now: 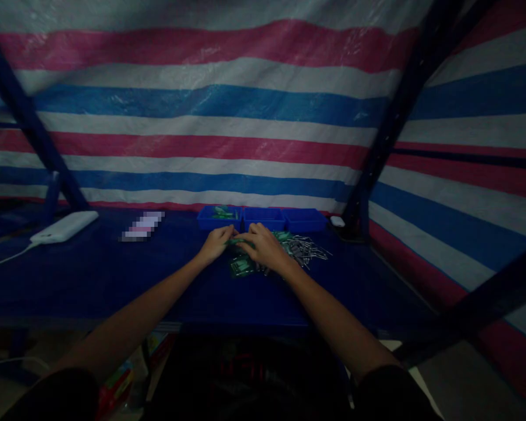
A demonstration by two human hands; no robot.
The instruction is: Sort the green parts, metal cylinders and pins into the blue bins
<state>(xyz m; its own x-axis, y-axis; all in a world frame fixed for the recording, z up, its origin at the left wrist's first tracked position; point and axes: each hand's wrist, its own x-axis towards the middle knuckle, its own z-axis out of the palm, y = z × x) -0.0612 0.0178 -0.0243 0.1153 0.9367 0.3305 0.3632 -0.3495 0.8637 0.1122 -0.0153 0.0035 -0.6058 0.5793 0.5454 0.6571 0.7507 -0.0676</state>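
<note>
My left hand (215,243) and my right hand (265,245) meet over a small green part (235,240) on the dark blue table (114,275). Both hands have their fingers curled and pinched on that part. Under and beside my right hand lie more green pieces (242,267) and a heap of several thin metal pins (309,250). The dim light hides the finer detail of the part.
Three blue trays (263,219) stand in a row behind the hands, the left one holding green pieces. A white power bank (65,227) with a cable lies far left, a small white object (337,221) far right. A striped tarp and dark metal struts enclose the table.
</note>
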